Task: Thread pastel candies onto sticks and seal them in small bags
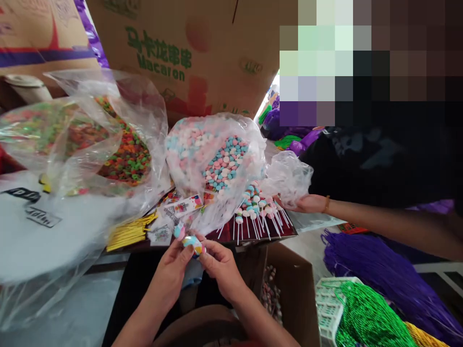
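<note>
Low in front of the table edge, my left hand (172, 264) and my right hand (219, 266) pinch a candy skewer (194, 245) in a printed clear wrapper from both sides. Pastel blue, pink, white and yellow show through it; its stick is not clearly visible. Just beyond my fingers lie small printed wrappers (161, 231) and a bundle of yellow twist ties (130, 232). To the right, several candy skewers on white sticks (253, 212) are piled at the table edge. Behind them, a clear bag (183, 166) holds pink, blue and white round candies.
Another clear bag (125, 159) holds orange and green ring candies. A large carton (217, 53) stands behind. At right, a co-worker's hand (310, 204) touches a crumpled plastic bag (289, 176). Below are an open box (294, 294) and a white basket (327, 308) with green strands.
</note>
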Demonstrator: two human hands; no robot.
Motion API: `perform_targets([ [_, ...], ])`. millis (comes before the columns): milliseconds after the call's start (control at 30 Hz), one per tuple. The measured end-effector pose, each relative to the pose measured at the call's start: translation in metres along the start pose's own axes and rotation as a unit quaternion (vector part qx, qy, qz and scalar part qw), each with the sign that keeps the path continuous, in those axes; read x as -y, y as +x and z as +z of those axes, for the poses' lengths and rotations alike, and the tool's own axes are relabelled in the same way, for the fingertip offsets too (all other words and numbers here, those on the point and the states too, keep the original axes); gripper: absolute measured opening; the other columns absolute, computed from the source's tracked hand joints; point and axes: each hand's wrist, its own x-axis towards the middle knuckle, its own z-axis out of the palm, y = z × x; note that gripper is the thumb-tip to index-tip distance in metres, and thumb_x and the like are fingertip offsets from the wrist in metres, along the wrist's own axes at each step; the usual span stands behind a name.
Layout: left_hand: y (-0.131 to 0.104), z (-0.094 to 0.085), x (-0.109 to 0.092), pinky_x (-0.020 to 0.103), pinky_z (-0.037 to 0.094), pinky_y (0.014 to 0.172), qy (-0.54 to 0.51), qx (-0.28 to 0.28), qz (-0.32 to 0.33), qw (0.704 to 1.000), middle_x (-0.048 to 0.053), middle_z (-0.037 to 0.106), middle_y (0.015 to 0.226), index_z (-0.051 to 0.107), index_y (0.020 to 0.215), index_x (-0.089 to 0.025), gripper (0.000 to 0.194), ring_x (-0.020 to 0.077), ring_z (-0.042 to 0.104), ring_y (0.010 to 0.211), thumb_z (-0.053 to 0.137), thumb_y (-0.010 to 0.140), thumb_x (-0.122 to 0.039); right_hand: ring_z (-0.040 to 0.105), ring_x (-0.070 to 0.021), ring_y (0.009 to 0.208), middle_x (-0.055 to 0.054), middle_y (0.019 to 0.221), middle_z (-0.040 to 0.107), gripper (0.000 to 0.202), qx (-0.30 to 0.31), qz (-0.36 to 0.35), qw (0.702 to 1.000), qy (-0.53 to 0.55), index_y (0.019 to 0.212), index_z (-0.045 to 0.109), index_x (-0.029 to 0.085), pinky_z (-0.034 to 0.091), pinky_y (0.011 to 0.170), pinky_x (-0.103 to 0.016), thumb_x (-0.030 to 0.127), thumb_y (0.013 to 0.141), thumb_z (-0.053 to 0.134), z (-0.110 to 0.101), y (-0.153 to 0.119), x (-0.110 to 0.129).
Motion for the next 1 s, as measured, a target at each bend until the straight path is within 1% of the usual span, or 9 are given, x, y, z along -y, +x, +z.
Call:
perform_targets([
  [67,0.006,0.001,0.0,0.028,0.062,0.079,0.009,-0.028,-0.021,0.999,0.005,0.082,0.099,0.077,0.102,-0.021,0.068,0.0216,0.076,0.09,0.1,0.04,-0.039,0.057,-0.0117,0.069,-0.006,0.108,0.077,0.057,0.0,0.008,1.0,0.01,0.107,0.079,0.023,0.046,0.057,-0.023,0.067,0.071,0.083,-0.003,0.003,0.001],
  [167,0.016,0.007,0.002,0.03,0.064,0.079,0.045,-0.031,-0.033,0.998,0.007,0.082,0.099,0.078,0.1,-0.02,0.066,0.0261,0.076,0.095,0.1,0.041,-0.04,0.064,-0.013,0.076,-0.006,0.114,0.077,0.057,0.011,0.002,1.0,0.018,0.111,0.078,0.022,0.053,0.067,-0.025,0.066,0.075,0.081,-0.01,0.008,0.004],
  [233,0.022,0.011,0.004,0.029,0.064,0.08,0.071,-0.026,-0.024,0.997,0.009,0.082,0.102,0.079,0.097,-0.019,0.062,0.0276,0.076,0.098,0.099,0.044,-0.043,0.071,-0.0181,0.094,-0.007,0.13,0.074,0.055,0.022,-0.022,0.999,0.024,0.118,0.075,0.025,0.058,0.08,-0.029,0.063,0.079,0.079,-0.015,0.012,0.007],
  [300,0.028,0.013,0.007,0.027,0.064,0.083,0.088,-0.025,-0.016,0.996,0.01,0.081,0.106,0.08,0.096,-0.019,0.061,0.028,0.076,0.102,0.099,0.045,-0.045,0.07,-0.023,0.117,-0.007,0.143,0.068,0.053,0.03,-0.062,0.997,0.03,0.126,0.072,0.028,0.057,0.096,-0.035,0.057,0.083,0.078,-0.018,0.016,0.01],
  [400,0.037,0.013,0.011,0.027,0.064,0.088,0.108,-0.008,-0.011,0.994,0.009,0.081,0.109,0.081,0.098,-0.02,0.058,0.028,0.076,0.105,0.099,0.048,-0.044,0.068,-0.0235,0.127,-0.006,0.141,0.07,0.042,0.033,-0.12,0.992,0.009,0.129,0.072,0.031,0.051,0.11,-0.04,0.046,0.09,0.074,-0.021,0.024,0.011],
  [467,0.042,0.011,0.015,0.029,0.065,0.09,0.122,0.005,-0.011,0.993,0.008,0.081,0.109,0.081,0.1,-0.021,0.056,0.0278,0.076,0.104,0.098,0.051,-0.044,0.069,-0.0236,0.125,-0.005,0.138,0.072,0.035,0.024,-0.141,0.99,-0.004,0.124,0.074,0.032,0.051,0.111,-0.041,0.043,0.092,0.073,-0.023,0.029,0.01],
  [533,0.046,0.008,0.018,0.031,0.065,0.09,0.13,0.009,-0.008,0.991,0.008,0.081,0.108,0.081,0.102,-0.022,0.055,0.0277,0.077,0.102,0.097,0.053,-0.043,0.071,-0.0248,0.123,-0.006,0.134,0.074,0.031,0.012,-0.133,0.991,0.005,0.118,0.077,0.031,0.053,0.109,-0.042,0.044,0.09,0.074,-0.024,0.033,0.009],
  [700,0.05,0.004,0.021,0.032,0.065,0.092,0.148,0.02,0.001,0.989,0.008,0.08,0.114,0.081,0.104,-0.024,0.052,0.0291,0.076,0.107,0.096,0.058,-0.042,0.071,-0.0276,0.122,-0.007,0.129,0.077,0.038,-0.001,-0.089,0.996,0.022,0.112,0.078,0.03,0.054,0.107,-0.045,0.057,0.085,0.076,-0.023,0.039,0.007],
  [1000,0.049,0.011,0.019,0.034,0.065,0.09,0.142,-0.003,-0.009,0.99,0.009,0.08,0.114,0.079,0.106,-0.022,0.058,0.0318,0.075,0.109,0.097,0.054,-0.042,0.074,-0.0249,0.107,-0.008,0.116,0.08,0.044,-0.011,-0.062,0.997,0.032,0.107,0.078,0.026,0.057,0.099,-0.041,0.062,0.081,0.077,-0.024,0.042,0.006],
])
